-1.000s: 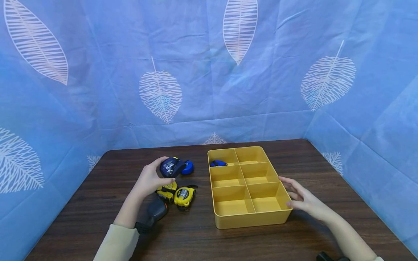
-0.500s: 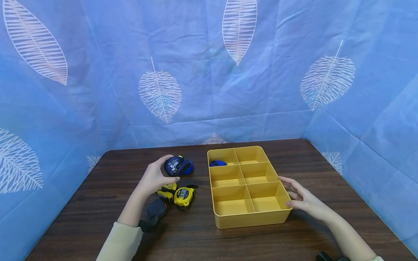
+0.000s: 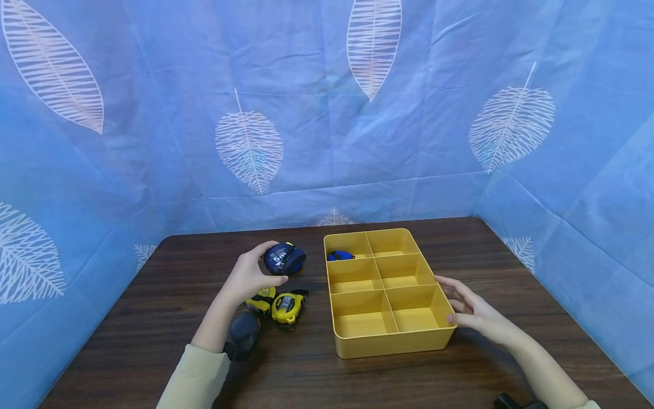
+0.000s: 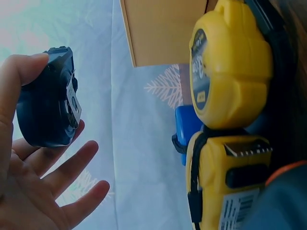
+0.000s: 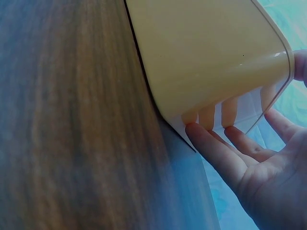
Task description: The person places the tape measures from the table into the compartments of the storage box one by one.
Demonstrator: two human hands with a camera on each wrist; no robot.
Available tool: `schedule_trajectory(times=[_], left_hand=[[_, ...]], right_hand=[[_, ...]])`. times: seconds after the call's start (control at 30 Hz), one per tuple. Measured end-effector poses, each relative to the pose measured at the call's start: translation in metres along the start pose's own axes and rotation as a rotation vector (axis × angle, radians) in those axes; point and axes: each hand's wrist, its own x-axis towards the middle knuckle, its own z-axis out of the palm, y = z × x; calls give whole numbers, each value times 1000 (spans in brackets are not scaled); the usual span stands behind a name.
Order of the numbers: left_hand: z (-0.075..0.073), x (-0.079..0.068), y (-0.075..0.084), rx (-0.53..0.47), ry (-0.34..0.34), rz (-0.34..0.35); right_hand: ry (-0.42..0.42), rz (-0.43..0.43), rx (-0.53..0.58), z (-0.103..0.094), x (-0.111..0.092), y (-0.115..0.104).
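Two hands at work; left hand (image 3: 250, 275) has dark blue tape measure (image 3: 284, 258) pinched between thumb and fingers, "5m" on its face, remaining fingers spread; it's held above the dark wooden table (image 3: 286, 380), left of the yellow box (image 3: 390, 343), apart from it; right hand (image 3: 475, 318) has fingers spread, tips touching the box's right wall, thumb at the rim by the near right corner.

Box has six compartments, two across by three deep; blue tape measure (image 3: 340, 255) lies in the far left one, against the left side.

Two yellow tape measures sit just beside each other, nearer than the held one: left yellow tape (image 3: 261, 300) is partly hidden by the hand, right yellow tape (image 3: 287, 308) reads "3"; left wrist view also shows a second blue tape (image 4: 187, 125) past them, plus a dark grey object (image 4: 283, 203) with orange edge, too blurred to identify; leaf-print blue cloth (image 3: 306, 136) behind.
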Motion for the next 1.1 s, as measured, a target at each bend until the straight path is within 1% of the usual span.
schedule_trajectory(times=[0.3, 0.87, 1.1], left_hand=[[5, 3, 6, -38, -9, -2], [16, 8, 14, -47, -22, 21], [22, 11, 17, -59, -26, 16]], right_hand=[[2, -2, 0, 0, 0, 0], [0, 3, -5, 0, 0, 1], [3, 7, -7, 0, 0, 0]])
